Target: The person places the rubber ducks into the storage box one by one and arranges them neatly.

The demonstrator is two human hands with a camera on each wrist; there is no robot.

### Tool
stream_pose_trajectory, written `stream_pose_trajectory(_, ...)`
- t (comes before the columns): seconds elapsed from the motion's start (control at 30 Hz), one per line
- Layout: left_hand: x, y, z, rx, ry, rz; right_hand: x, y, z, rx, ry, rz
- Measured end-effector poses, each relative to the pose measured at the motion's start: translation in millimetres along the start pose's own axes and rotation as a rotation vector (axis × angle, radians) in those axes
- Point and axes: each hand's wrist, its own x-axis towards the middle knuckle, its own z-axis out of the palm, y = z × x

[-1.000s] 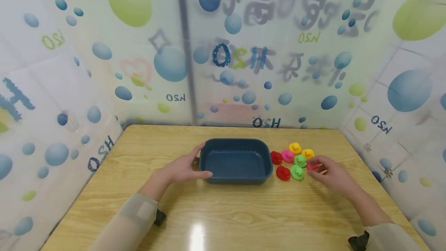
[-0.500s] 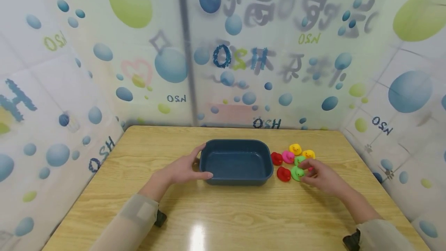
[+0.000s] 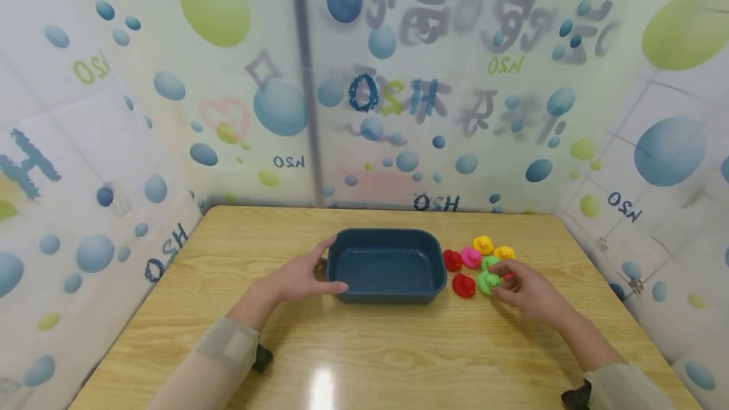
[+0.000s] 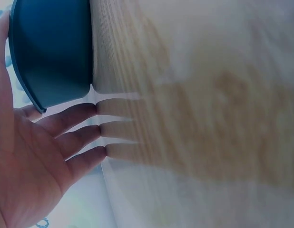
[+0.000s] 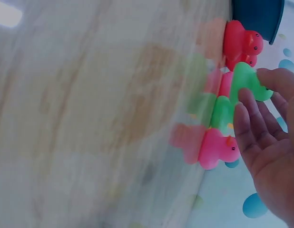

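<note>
At the left end of a dark blue rectangular tub [image 3: 387,267], my left hand [image 3: 293,278] holds it, thumb along the front corner and index finger at the back corner. In the left wrist view, the other fingers [image 4: 80,142] stretch down with their tips at the table. My right hand [image 3: 535,293] pinches a green rubber duck [image 5: 244,78] between thumb and fingers, and the duck tilts. A second green duck [image 5: 222,113] sits right beside it. A pink duck [image 5: 218,149] stands close to my right hand, mostly covered by it in the head view.
Two red ducks [image 3: 464,285] stand near the tub's right side. Another pink duck [image 3: 471,257] and two yellow ducks [image 3: 483,245] lie farther back. The wooden table [image 3: 398,353] meets patterned walls [image 3: 376,163] at the back and sides.
My right hand has moved left from the pink duck to the front green duck, which has shifted slightly to the right. The left hand and the tub stay in place.
</note>
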Motion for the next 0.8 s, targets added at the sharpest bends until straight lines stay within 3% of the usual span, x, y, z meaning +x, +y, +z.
stream_pose_trajectory(0.23, -1.1, 1.5, -0.4, 0.015, -0.001, -0.009, -3.4, -14, -4, -0.004, 0.109, -0.063)
stream_pose_trajectory(0.43, -1.8, 1.9, -1.4, 0.003, -0.014, 0.002, 3.2, -32, -3, 0.045, 0.159, -0.168)
stream_pose_trajectory(0.63, -0.5, 1.5, -0.9, -0.019, -0.013, 0.009, 16.8, -54, 4, 0.101, 0.142, -0.215)
stream_pose_trajectory(0.8, -0.2, 1.5, -0.4, -0.039, -0.018, 0.002, 32.4, -71, 14, 0.168, 0.093, -0.178)
